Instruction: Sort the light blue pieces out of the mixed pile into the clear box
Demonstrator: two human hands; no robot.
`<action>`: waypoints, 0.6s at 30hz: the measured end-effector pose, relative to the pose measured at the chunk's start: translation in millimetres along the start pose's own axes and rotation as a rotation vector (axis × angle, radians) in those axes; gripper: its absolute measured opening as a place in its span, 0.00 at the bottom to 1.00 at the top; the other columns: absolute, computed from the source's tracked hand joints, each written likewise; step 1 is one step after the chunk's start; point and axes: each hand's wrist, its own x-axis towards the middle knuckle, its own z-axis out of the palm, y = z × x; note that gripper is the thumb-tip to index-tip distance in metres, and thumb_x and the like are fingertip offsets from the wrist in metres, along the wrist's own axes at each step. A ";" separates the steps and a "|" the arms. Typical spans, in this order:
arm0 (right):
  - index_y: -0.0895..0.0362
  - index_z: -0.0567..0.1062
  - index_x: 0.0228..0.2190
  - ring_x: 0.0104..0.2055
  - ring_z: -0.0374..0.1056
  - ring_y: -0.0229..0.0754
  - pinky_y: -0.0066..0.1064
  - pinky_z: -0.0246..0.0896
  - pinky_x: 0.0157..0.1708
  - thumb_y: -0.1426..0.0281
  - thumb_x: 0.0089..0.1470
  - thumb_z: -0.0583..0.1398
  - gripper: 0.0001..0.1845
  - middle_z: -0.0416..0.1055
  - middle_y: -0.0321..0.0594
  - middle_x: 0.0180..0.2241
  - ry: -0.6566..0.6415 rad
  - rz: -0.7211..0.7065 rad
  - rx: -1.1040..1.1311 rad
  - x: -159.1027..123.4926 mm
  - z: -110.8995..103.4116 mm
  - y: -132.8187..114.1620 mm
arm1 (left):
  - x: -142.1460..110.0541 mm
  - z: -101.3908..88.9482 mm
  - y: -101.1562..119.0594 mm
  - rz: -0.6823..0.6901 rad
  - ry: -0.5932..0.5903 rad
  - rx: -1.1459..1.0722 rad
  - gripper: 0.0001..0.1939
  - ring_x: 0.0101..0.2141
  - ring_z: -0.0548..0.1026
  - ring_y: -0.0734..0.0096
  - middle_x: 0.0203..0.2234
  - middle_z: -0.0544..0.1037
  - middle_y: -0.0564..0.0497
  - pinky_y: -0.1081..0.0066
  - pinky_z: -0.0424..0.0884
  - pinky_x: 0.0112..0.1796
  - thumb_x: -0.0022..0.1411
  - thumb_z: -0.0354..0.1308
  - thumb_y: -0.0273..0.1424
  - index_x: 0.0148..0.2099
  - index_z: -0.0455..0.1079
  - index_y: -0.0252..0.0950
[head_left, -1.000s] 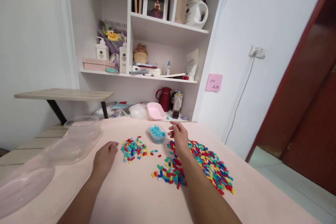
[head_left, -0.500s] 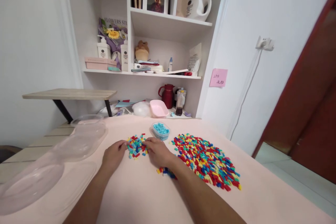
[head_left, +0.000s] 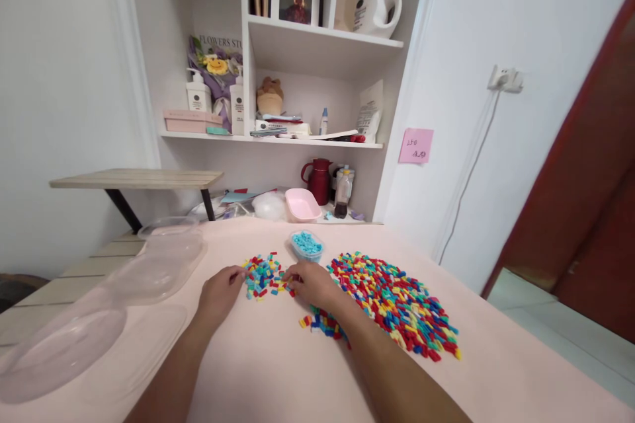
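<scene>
My left hand (head_left: pixel 221 287) rests on the pink table (head_left: pixel 258 370), fingertips touching the left edge of a small heap of coloured beads (head_left: pixel 264 273). My right hand (head_left: pixel 311 284) lies at that heap's right edge, fingers curled in a pinch among the beads; what they hold is too small to make out. A small clear tub of light-blue beads (head_left: pixel 307 245) stands just behind the heap. A large spread of mixed red, yellow, blue and green beads (head_left: pixel 397 303) lies right of my right forearm, with a few more beads (head_left: pixel 322 325) under my wrist.
Clear plastic lids and trays (head_left: pixel 163 261) lie at the table's left. Behind it a white shelf unit (head_left: pixel 317 46) carries bottles, a framed photo and a jug. A pink basin (head_left: pixel 301 203) and a red flask (head_left: pixel 319 180) stand below. A red door (head_left: pixel 585 165) is at the right.
My right hand came back from the blue-bead tub to the small heap's right side. My left hand slid forward to the heap's left edge. The camera shifted slightly.
</scene>
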 end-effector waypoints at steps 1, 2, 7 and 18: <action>0.50 0.79 0.38 0.38 0.70 0.40 0.27 0.56 0.35 0.73 0.51 0.59 0.13 0.76 0.36 0.37 -0.020 0.017 -0.010 -1.1 -1.3 -1.4 | -0.1 -0.1 0.2 -0.002 -0.001 0.000 0.14 0.42 0.76 0.65 0.39 0.82 0.54 0.72 0.67 0.42 0.59 0.50 0.38 0.38 0.76 0.44; 0.50 0.79 0.37 0.38 0.70 0.40 0.26 0.56 0.34 0.73 0.51 0.59 0.12 0.77 0.36 0.36 -0.032 0.036 -0.014 -2.1 -3.1 -2.7 | -0.3 -0.3 0.5 -0.004 -0.003 0.000 0.14 0.42 0.76 0.65 0.39 0.82 0.54 0.72 0.67 0.42 0.59 0.50 0.38 0.38 0.76 0.44; 0.52 0.79 0.32 0.38 0.70 0.40 0.26 0.54 0.32 0.73 0.51 0.58 0.09 0.78 0.36 0.35 -0.029 0.107 -0.021 -4.2 -10.9 -7.1 | -0.6 -0.6 1.7 -0.006 -0.002 -0.008 0.14 0.41 0.77 0.65 0.37 0.82 0.54 0.72 0.67 0.41 0.59 0.49 0.38 0.37 0.76 0.44; 0.50 0.83 0.31 0.32 0.71 0.39 0.25 0.60 0.33 0.78 0.49 0.57 0.16 0.78 0.34 0.31 -0.031 -0.040 0.177 -1.5 -1.4 5.6 | -1.2 -0.2 1.5 -0.001 -0.001 -0.033 0.13 0.42 0.77 0.65 0.39 0.82 0.54 0.72 0.67 0.42 0.58 0.50 0.36 0.37 0.76 0.43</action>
